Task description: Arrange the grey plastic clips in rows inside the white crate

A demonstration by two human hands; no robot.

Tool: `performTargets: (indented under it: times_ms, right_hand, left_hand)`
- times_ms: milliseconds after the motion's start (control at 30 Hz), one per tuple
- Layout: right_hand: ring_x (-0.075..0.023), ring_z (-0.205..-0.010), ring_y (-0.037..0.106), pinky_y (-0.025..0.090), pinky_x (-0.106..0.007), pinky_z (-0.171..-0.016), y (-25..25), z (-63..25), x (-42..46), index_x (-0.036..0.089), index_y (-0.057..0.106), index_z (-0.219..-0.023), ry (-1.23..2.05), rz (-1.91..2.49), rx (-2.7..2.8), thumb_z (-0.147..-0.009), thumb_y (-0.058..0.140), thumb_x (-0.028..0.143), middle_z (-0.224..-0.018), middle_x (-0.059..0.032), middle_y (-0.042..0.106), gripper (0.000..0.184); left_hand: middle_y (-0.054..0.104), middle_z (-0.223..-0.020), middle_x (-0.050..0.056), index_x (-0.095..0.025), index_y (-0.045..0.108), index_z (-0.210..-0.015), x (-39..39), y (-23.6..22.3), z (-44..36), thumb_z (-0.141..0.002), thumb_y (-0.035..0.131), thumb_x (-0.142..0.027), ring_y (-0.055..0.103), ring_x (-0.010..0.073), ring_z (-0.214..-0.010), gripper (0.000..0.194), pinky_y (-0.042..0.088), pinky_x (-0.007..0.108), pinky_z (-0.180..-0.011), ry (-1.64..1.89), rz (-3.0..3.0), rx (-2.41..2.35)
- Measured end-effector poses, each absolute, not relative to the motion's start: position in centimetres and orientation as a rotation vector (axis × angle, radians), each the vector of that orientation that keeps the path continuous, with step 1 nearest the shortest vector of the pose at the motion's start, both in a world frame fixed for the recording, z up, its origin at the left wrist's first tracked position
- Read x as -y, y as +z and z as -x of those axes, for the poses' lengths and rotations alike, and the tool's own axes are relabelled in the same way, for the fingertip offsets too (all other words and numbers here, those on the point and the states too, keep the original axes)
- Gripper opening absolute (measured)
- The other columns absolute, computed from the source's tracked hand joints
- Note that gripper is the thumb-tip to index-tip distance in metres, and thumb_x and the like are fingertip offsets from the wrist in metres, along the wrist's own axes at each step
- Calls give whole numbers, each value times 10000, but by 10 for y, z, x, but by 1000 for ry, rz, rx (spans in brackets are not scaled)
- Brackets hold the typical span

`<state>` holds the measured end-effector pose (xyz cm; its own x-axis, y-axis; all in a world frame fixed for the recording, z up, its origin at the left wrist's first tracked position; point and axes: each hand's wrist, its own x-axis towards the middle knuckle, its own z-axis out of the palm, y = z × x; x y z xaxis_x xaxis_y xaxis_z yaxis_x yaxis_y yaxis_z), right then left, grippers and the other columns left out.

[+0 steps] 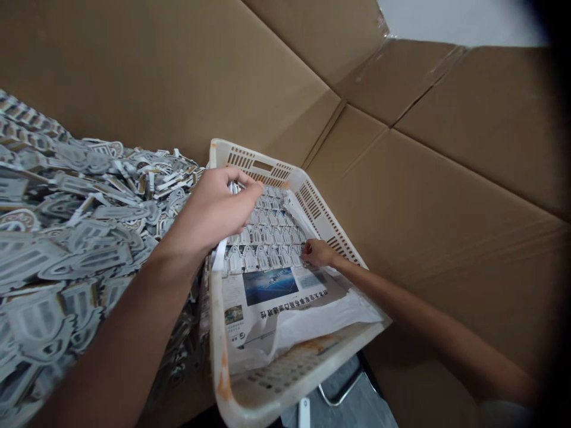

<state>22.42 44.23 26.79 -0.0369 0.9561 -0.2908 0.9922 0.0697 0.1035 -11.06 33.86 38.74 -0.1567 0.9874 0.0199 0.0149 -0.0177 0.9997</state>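
Rows of flat grey-and-white shaped pieces (pixel 263 235) lie on newspaper (pixel 272 300) inside a white plastic basket (pixel 215 333). My left hand (pixel 223 205) is over the basket's left side, with thumb and fingers pinched together; what they hold, if anything, is hidden. My right hand (pixel 318 253) reaches in from the right, its fingers closed at the right end of the nearest row. Whether a piece is between those fingertips cannot be made out. The near part of the newspaper shows print and a blue picture.
A big heap of similar loose pieces (pixel 84 238) fills the left side, up against the basket. Tall cardboard walls (pixel 178 71) rise behind and to the right. White paper (pixel 325 315) sticks up at the basket's near edge. A metal tube frame (pixel 341 389) shows below.
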Motion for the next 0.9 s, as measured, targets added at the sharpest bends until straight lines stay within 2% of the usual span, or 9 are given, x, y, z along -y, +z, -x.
performTargets:
  times_ms: [200,333,467,567,600,667,767,833,900]
  right_hand:
    - [-171,-794,680,387,-236,-632,263,-229,-448,149,770,-926,-195,-1968,-2085,-865,737,271,-887,-61,776,141]
    - [-156,-789,678,398,-228,-645,258,-232,-448,155,772,-964,-219,-1967,-2105,-861,738,273,-887,-39,774,160]
    - [-162,-785,663,397,-244,-654,268,-230,-449,139,765,-975,-258,-1973,-2086,-879,726,283,-888,-53,765,177]
    - [-167,-787,637,402,-261,-664,299,-212,-450,132,742,-912,-246,-1965,-2232,-924,682,305,-888,-75,745,184]
    - [-159,-767,626,411,-264,-664,314,-202,-448,134,725,-900,-294,-1951,-2346,-956,648,326,-875,-74,733,215]
    - [-133,-709,610,450,-260,-664,348,-175,-438,147,685,-929,-610,-1845,-2634,-1033,557,427,-848,-55,706,325]
    - [-115,-724,606,495,-255,-669,394,-129,-413,166,658,-1008,-1084,-1603,-2926,-1037,561,553,-912,-45,677,400]
    - [-109,-711,595,488,-246,-642,411,-102,-394,170,656,-1001,-1271,-1502,-2979,-1017,591,580,-873,-30,657,416]
    - [-113,-706,598,483,-245,-628,417,-85,-381,169,644,-960,-1405,-1442,-2974,-958,689,572,-812,-17,649,405]
  left_hand:
    - [546,-534,38,-148,689,-912,-339,387,108,-834,716,-287,481,112,-384,161,342,185,-352,1333,-1124,-1305]
    - [533,-590,23,-170,637,-958,-340,391,104,-864,591,-216,459,107,-394,115,284,187,-350,1319,-1066,-1248]
    - [555,-701,9,-225,549,-1137,-341,392,100,-836,501,-145,470,111,-396,316,232,189,-339,1352,-995,-1170]
    - [596,-724,3,-256,416,-1257,-342,390,97,-854,468,-142,476,129,-384,422,227,195,-334,1317,-945,-1122]
    - [610,-723,5,-259,385,-1266,-342,389,96,-876,457,-159,470,134,-379,409,223,198,-333,1295,-942,-1081]
    - [626,-713,13,-253,391,-1239,-342,386,95,-926,457,-230,457,136,-372,320,212,202,-334,1246,-957,-986]
    - [605,-640,38,-210,506,-1100,-342,385,92,-957,495,-382,404,121,-341,224,200,214,-329,1134,-991,-881]
    - [564,-569,54,-182,563,-1000,-342,385,89,-968,454,-467,359,119,-317,306,195,227,-312,1034,-1024,-813]
    - [536,-544,58,-170,583,-985,-343,385,85,-983,386,-531,363,128,-318,411,209,225,-304,1002,-1052,-774]
